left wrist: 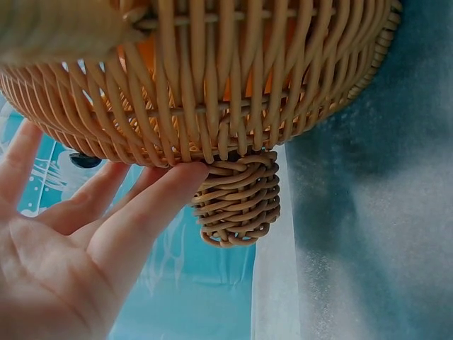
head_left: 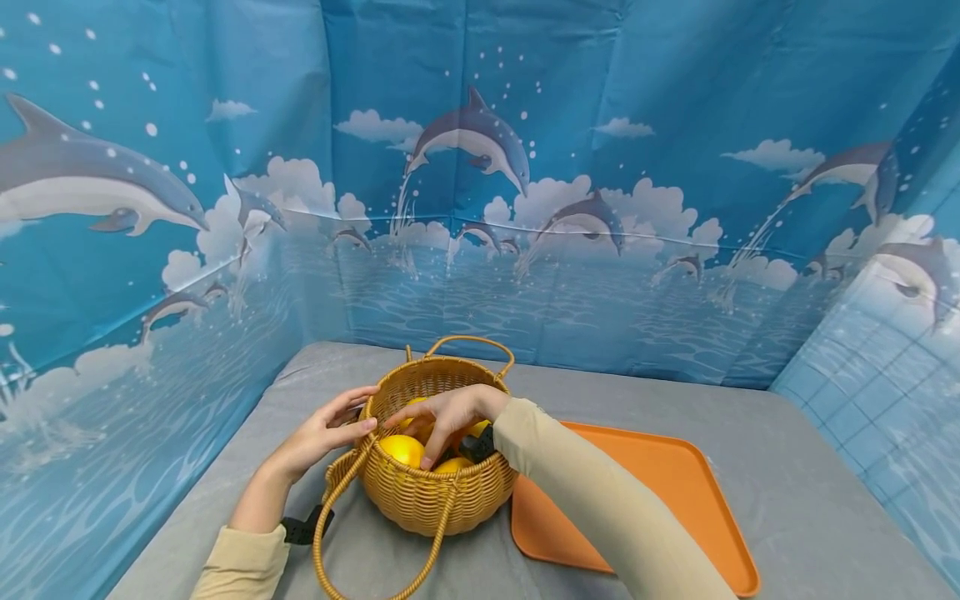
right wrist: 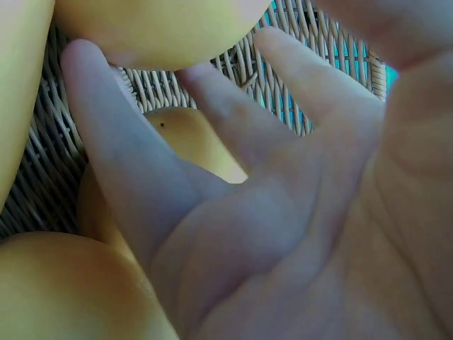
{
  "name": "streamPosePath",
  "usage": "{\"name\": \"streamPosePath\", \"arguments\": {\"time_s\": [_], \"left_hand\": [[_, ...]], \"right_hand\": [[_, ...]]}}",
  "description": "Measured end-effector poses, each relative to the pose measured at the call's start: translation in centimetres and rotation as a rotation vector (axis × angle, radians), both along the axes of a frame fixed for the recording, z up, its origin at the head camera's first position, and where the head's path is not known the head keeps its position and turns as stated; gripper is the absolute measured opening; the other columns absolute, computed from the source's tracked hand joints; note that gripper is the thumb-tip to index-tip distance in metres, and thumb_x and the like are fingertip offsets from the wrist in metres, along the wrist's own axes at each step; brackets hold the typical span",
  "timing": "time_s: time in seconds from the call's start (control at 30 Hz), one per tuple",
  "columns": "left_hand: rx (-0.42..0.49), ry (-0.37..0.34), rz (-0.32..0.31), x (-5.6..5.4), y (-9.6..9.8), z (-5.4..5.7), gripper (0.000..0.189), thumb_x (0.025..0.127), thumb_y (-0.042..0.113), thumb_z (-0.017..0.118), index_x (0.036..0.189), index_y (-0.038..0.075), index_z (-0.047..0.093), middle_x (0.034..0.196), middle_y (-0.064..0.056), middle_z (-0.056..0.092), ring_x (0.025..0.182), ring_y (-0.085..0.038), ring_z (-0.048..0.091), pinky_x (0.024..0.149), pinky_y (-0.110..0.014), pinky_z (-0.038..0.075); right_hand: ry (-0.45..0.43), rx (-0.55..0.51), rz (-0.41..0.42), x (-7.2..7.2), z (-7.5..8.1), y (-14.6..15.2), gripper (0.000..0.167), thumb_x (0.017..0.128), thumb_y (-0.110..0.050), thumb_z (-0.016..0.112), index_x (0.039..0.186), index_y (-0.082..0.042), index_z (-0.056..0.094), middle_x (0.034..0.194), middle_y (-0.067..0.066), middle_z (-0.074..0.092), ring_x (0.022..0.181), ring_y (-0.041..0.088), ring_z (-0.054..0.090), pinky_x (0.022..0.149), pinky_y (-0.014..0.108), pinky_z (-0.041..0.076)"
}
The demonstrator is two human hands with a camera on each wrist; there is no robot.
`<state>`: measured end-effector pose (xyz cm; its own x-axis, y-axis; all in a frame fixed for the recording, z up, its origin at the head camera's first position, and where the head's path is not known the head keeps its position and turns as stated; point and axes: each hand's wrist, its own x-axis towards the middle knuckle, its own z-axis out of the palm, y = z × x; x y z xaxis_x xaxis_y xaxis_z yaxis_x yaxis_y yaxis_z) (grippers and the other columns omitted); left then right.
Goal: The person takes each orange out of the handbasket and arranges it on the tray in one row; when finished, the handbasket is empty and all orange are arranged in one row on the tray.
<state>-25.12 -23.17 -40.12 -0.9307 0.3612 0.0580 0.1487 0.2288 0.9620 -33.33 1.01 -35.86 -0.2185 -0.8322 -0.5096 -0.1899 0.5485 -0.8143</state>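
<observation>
A round wicker basket [head_left: 442, 504] with tall loop handles holds several smooth yellow fruits [head_left: 453, 465]. My right hand [head_left: 450, 412] reaches down into it, thumb and fingers on opposite sides of one yellow fruit [head_left: 401, 450]. In the right wrist view, the fingertips meet the lower edge of that yellow fruit [right wrist: 163, 32]. My left hand [head_left: 318, 433] touches the basket's left side at the rim. Its fingers lie fairly straight against the wicker [left wrist: 205, 106] in the left wrist view. The fruits' exact kind cannot be told.
An orange tray [head_left: 660, 475] lies right of the basket, partly under my right forearm. One basket handle [head_left: 318, 542] hangs out toward me. A grey cloth [head_left: 795, 483] covers the table. Blue dolphin-print curtains [head_left: 525, 292] stand behind and at both sides.
</observation>
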Motion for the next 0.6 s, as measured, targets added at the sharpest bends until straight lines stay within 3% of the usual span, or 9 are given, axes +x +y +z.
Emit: {"name": "streamPosePath", "arguments": {"time_s": [0.2,0.53,0.6], "left_hand": [[0.004,0.005,-0.004,0.02,0.0,0.04,0.056,0.094,0.028,0.058,0.145,0.021,0.036,0.15,-0.015,0.025,0.138,-0.038,0.017,0.098,-0.053,0.035],[0.008,0.007,-0.006,0.11,0.03,0.06,0.056,0.094,0.027,0.059,0.145,0.021,0.036,0.15,-0.015,0.025,0.138,-0.038,0.017,0.097,-0.053,0.036],[0.01,0.009,-0.005,0.11,0.03,0.05,0.056,0.094,0.027,0.059,0.145,0.02,0.036,0.15,-0.015,0.025,0.138,-0.039,0.018,0.097,-0.053,0.036]], "right_hand": [[-0.018,-0.048,0.002,-0.05,-0.02,-0.08,0.074,0.082,0.003,0.068,0.144,-0.025,0.038,0.143,0.0,0.039,0.124,0.012,0.044,0.091,0.031,0.045],[-0.139,-0.01,-0.02,0.06,-0.02,-0.21,0.074,0.083,0.007,0.065,0.143,-0.027,0.038,0.145,0.002,0.035,0.122,0.014,0.046,0.09,0.035,0.046],[-0.121,-0.014,-0.013,0.05,0.03,-0.22,0.074,0.083,0.006,0.065,0.144,-0.025,0.037,0.145,0.001,0.036,0.122,0.012,0.046,0.09,0.035,0.047]]}}
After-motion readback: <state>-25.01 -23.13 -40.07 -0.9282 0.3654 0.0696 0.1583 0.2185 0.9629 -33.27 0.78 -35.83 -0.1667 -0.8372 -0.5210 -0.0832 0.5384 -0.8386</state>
